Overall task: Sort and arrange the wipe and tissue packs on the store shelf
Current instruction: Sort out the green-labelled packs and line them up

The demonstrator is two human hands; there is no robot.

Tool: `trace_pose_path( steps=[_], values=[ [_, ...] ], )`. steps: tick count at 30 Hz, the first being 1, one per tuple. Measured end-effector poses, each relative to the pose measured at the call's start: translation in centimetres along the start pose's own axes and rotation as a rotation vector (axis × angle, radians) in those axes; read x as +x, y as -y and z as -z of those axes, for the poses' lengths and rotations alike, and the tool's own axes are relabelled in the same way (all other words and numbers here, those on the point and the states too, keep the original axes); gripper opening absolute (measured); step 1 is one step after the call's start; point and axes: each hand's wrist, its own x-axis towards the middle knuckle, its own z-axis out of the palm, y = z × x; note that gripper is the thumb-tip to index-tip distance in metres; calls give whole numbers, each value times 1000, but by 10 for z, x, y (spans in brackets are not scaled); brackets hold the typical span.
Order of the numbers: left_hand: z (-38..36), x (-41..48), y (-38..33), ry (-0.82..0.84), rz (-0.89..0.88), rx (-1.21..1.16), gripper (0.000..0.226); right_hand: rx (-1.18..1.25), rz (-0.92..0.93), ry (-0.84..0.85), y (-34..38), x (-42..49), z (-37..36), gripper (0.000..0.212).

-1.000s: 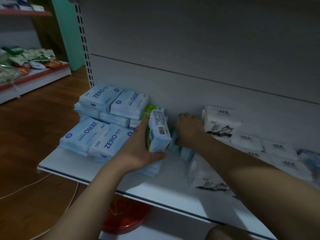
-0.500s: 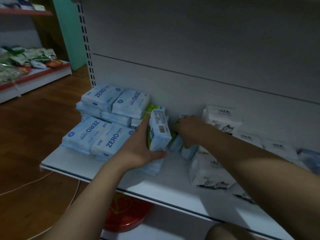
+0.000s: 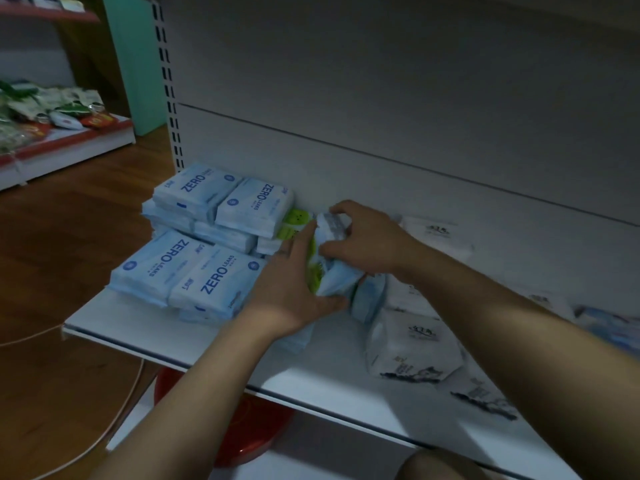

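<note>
On the white shelf [image 3: 145, 327], blue ZERO wipe packs [image 3: 194, 268] lie stacked at the left. Beside them stand small green-and-white wipe packs [image 3: 334, 275] on edge. My left hand [image 3: 294, 282] holds them from the left side, thumb under the front. My right hand [image 3: 363, 237] grips the top of the same upright packs from the right. A blue pack [image 3: 369, 299] leans just right of them. White tissue packs with a cat print [image 3: 412, 348] lie to the right, partly under my right forearm.
The shelf's grey back panel [image 3: 381, 116] rises behind the packs. A red round stool or basin [image 3: 249, 434] sits under the shelf. A cable [image 3: 114, 424] runs over the wooden floor. Another shelf with snack packs [image 3: 52, 112] stands at far left.
My right hand has come left from the packs at the back and now grips the upright green-and-white packs that my left hand holds. The packs have leaned a little.
</note>
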Motion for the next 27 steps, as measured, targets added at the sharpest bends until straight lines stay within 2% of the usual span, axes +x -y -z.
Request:
trace_pose_path(
  steps=[2, 6, 8, 11, 12, 14, 18, 23, 27],
  values=[
    [-1, -1, -5, -4, -6, 69, 128, 0, -43, -94, -6, 8, 6, 53],
    [8, -7, 3, 70, 25, 383, 114, 387, -228, -159, -16, 15, 29, 33],
    [12, -7, 11, 127, 21, 558, 100, 486, -259, -190, -21, 17, 40, 33],
    [15, -6, 17, 169, 11, 697, 77, 533, -268, -282, -30, 27, 41, 49],
    [16, -6, 17, 173, 17, 708, 74, 506, -255, -287, -32, 31, 35, 56],
    [16, -7, 17, 173, 24, 717, 72, 304, -200, -282, -36, 40, 18, 61],
    [16, -7, 17, 169, 40, 730, 71, -110, -155, -260, -47, 54, -1, 54],
    [14, -5, 19, 164, 40, 736, 71, -401, -84, -209, -33, 63, -2, 50],
    [13, -6, 22, 160, 35, 720, 71, -534, -80, -192, -17, 72, -14, 68]
  ],
)
